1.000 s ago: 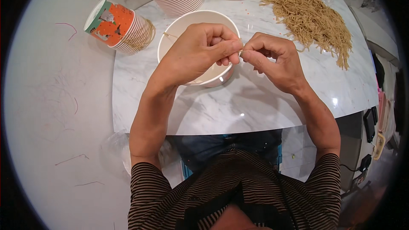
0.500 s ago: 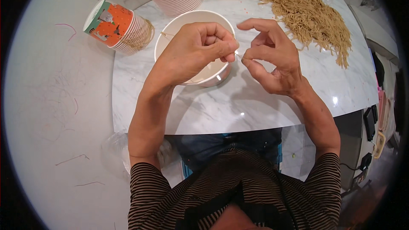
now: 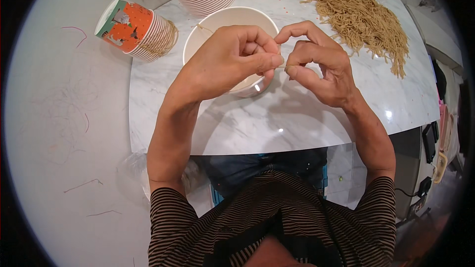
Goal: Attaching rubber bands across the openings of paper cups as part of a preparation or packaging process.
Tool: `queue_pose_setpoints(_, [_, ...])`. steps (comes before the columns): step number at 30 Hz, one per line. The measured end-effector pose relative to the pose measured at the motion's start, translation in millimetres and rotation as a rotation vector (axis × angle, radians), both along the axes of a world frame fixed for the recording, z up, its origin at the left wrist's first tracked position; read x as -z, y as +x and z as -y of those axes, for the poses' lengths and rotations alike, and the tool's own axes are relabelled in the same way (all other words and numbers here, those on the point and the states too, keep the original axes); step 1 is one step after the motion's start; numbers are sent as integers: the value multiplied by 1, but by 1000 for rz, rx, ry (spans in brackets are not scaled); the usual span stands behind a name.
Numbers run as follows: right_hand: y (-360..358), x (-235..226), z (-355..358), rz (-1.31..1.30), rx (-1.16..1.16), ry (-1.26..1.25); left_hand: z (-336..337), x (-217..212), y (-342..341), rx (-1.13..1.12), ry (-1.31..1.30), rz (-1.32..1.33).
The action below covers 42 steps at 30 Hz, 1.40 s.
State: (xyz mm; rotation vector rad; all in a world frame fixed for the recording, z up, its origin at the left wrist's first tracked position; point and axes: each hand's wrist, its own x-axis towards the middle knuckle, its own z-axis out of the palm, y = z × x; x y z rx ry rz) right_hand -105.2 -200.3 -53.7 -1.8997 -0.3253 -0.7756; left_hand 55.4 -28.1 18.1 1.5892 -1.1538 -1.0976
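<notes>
A pale, scribbled wall (image 3: 49, 138) fills the left; a white, grey-veined table (image 3: 237, 138) spans the centre, glare (image 3: 388, 114) at its right; tiled floor (image 3: 340, 160) lower right.

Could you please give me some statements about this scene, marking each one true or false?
1. The tub is open at the top. True.
2. The left hand and right hand pinch a thin strand between them. True.
3. The yarn heap lies to the left of the tub. False: the yarn heap lies to the right of it.
4. The right hand is inside the tub. False: it is outside, to the tub's right.
5. The sleeves are plain white. False: they are dark with lighter stripes.
6. Tan strands lie against the left cup stack. True.
</notes>
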Motion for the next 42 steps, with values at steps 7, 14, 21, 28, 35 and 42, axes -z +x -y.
queue_pose_setpoints(7, [2,3,-4,12,7,-21,-4,5,7,-122,-100,-294])
queue_pose_setpoints(14, [1,1,-5,16,27,-45,-8,11,2,-175,-176,-292])
queue_pose_setpoints(21, [0,4,-3,3,48,20,-9,9,-18,-212,-184,-37])
queue_pose_setpoints(28, [-2,2,-5,15,82,19,-5,10,-33,-188,-284,298])
queue_pose_setpoints(35, [-1,2,-5,5,112,28,1,19,-36,-252,-417,324])
queue_pose_setpoints(42, [0,2,-7,-36,103,113,-2,11,-33,-252,-271,243])
